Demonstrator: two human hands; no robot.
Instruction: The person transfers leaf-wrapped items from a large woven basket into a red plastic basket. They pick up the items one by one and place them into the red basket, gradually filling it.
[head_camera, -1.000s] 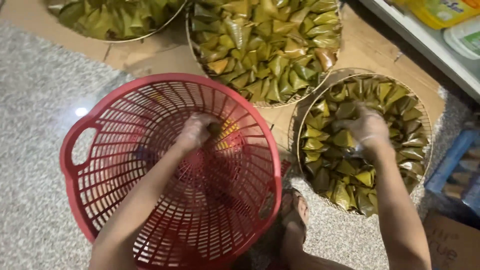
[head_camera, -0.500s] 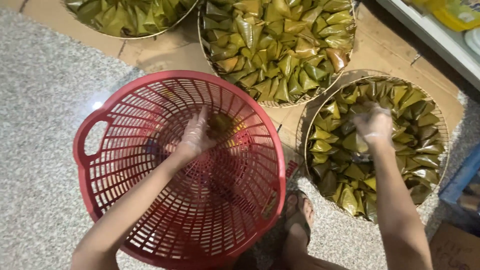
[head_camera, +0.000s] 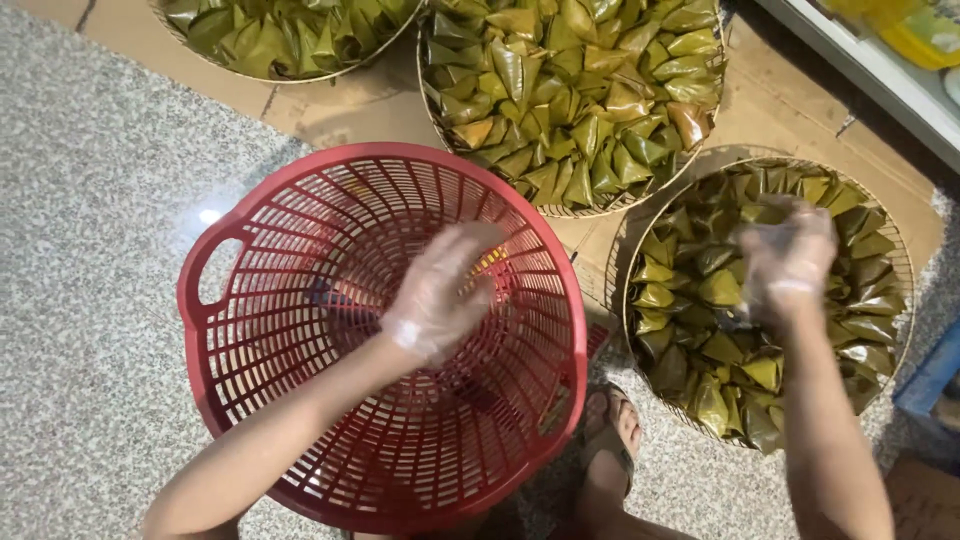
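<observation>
My left hand, in a clear plastic glove, hovers inside the round red plastic basket, fingers stretched loosely toward its far wall. A small yellow-green leaf parcel shows just past the fingertips, and I cannot tell if they touch it. My right hand, also gloved and blurred by motion, is spread over the woven tray on the right. That tray is filled with several triangular leaf-wrapped parcels. Nothing shows in the right hand's grip.
Two more round trays of leaf parcels lie further off: one in the middle, one at top left. They rest on cardboard over a speckled floor. My sandalled foot sits between basket and right tray. A white shelf edge runs top right.
The left hand has drawn back from the basket's far wall toward its middle. The right hand has lifted and shifted slightly over the right tray. The view has moved a little.
</observation>
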